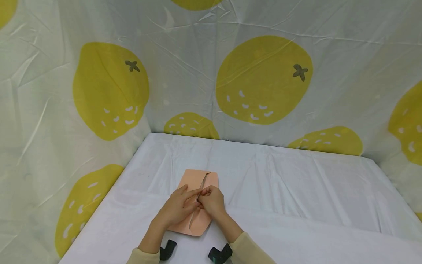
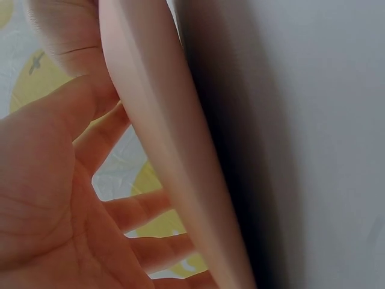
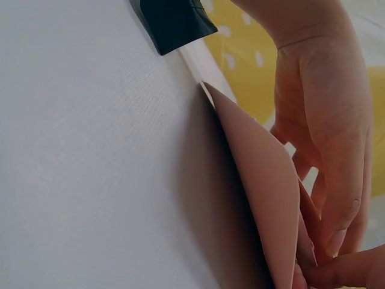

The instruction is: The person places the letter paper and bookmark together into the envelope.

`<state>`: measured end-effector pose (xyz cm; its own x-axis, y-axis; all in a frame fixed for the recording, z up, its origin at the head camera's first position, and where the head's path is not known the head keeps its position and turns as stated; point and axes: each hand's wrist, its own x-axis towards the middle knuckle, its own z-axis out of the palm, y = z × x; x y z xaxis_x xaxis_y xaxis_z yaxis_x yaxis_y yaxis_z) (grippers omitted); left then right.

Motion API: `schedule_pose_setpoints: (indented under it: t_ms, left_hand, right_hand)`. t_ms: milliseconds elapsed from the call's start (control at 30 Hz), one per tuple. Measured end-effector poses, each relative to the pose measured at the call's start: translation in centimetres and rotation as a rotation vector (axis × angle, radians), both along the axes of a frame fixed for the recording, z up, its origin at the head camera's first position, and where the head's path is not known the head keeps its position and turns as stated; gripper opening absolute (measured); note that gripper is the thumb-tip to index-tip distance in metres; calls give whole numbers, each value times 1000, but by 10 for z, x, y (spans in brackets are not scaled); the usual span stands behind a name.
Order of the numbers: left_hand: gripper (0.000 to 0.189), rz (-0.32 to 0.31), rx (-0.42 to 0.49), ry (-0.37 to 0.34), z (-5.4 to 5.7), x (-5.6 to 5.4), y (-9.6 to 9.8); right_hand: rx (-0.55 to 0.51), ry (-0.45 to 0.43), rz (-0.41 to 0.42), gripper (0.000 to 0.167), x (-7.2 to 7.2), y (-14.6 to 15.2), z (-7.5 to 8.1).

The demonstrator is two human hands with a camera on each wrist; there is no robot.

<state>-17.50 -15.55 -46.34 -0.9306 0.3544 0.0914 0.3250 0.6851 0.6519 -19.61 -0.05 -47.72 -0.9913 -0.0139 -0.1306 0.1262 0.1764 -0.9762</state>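
Observation:
A peach-coloured sheet of folded paper (image 1: 192, 178) lies on the white-covered table, its two side flaps facing each other along a slanting gap down the middle. My left hand (image 1: 176, 207) rests across the left flap with fingers extended toward the gap. On the other side, my right hand (image 1: 212, 201) has its fingers curled and pinches the right flap's edge near the middle. In the left wrist view, the paper's outer fold (image 2: 174, 126) bulges up beside the spread left fingers. From the right wrist, the raised flap (image 3: 264, 168) hides part of the fingertips.
White cloth (image 1: 296, 190) with creases covers the table. A curtain with yellow lemon prints (image 1: 263, 80) rises behind it and on both sides. Black wrist devices (image 1: 168, 250) sit near the wrists at the front.

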Motion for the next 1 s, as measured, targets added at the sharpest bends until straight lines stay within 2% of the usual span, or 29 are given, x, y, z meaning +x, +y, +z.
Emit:
schedule_pose_setpoints:
  t_ms: [267, 633, 1000]
  left_hand:
    - [41, 25, -47, -11, 3, 0, 1]
    - [42, 35, -108, -69, 1, 0, 0]
    - [47, 0, -198, -75, 2, -8, -2]
  right_hand:
    - [-43, -1, 20, 9, 4, 10, 6]
    - [-90, -39, 20, 5, 13, 36, 6]
    - [59, 29, -37, 8, 14, 70, 7]
